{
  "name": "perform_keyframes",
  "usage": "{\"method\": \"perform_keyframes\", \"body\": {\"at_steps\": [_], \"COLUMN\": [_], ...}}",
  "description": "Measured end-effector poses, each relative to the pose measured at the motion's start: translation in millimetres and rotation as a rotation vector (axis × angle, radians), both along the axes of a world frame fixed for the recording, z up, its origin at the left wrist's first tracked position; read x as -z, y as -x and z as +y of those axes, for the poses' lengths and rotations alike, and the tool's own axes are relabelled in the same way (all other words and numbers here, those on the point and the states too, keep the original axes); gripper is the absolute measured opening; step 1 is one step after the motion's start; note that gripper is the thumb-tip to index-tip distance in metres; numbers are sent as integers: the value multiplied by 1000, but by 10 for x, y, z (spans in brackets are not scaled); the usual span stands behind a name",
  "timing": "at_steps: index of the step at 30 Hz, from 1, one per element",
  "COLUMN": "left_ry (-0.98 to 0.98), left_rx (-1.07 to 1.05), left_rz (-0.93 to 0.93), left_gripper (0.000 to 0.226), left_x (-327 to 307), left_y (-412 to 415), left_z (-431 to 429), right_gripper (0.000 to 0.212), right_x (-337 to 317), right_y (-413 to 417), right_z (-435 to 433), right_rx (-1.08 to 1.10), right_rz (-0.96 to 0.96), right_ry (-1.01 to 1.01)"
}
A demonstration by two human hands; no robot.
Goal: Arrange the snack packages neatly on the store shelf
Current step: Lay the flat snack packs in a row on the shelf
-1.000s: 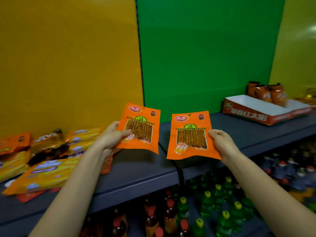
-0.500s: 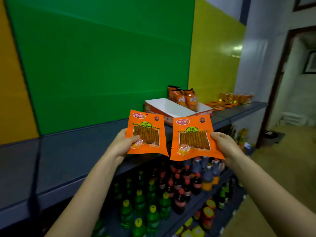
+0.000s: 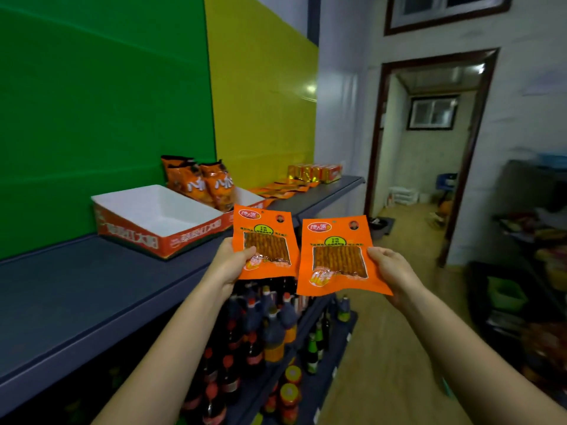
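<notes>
Holding two orange snack packets: left hand [image 3: 228, 265] pinches the left packet [image 3: 265, 243], right hand [image 3: 391, 273] pinches the right packet [image 3: 339, 256]. Judged light, flat, floppy, slick; grip edges.

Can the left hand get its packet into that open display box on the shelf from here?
Probably yes. The left hand holds its orange packet just right of the display box, nothing stands between them, and the box's near part is bare; only snack bags stand at its far end.

Dark red-capped bottles [image 3: 270, 326] stand low at centre; a brown-framed doorway [image 3: 429, 142] and green bin [image 3: 503, 291] lie rightward.
</notes>
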State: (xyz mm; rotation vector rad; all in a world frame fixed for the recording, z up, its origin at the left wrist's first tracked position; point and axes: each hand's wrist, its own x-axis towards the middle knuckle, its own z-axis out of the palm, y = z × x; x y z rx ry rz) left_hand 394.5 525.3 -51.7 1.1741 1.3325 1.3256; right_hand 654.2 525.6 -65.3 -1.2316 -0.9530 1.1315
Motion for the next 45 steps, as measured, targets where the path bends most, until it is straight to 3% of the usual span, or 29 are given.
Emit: {"method": "perform_keyframes", "body": {"at_steps": [3, 7, 11, 15, 21, 23, 26, 32, 37, 45], "left_ry": [1, -18, -30, -35, -38, -55, -76, -50, -8, 164], "left_rx": [21, 38, 36, 8, -60, -96, -171, -345, -561, -842], "left_rz": [-4, 0, -17, -6, 0, 17, 52, 82, 130, 382], "left_gripper": [9, 25, 14, 42, 40, 40, 37, 36, 40, 57], "left_x": [27, -18, -83, -76, -18, 4, 37, 60, 43, 101], "left_y": [-308, -649, -920, -1111, -1219, -1228, -1220, -1210, -1283, -1386], "left_z": [475, 1121, 1789, 2390, 2986, 3140, 3354, 3662, 3809, 3930], "right_gripper": [34, 34, 30, 22, 14, 21, 33, 24, 30, 33], "right_x": [-24, -117, -253, -326, -288, -266, -231, -265, -364, -326], "right_y": [-263, -553, -788, -1008, -1218, -1244, -1227, -1047, -929, -583], "right_z": [420, 1023, 1662, 2206, 2993, 3305, 3799, 4727, 5378, 5996], "right_rx": [59, 79, 78, 75, 48, 24, -49, -265, -441, -691], "right_rz": [-19, -14, -15, -24, -8, -1, 6, -45, -141, -231], "right_ry": [-4, -22, -42, -39, -33, -31, -33, -45, -69, -78]}}
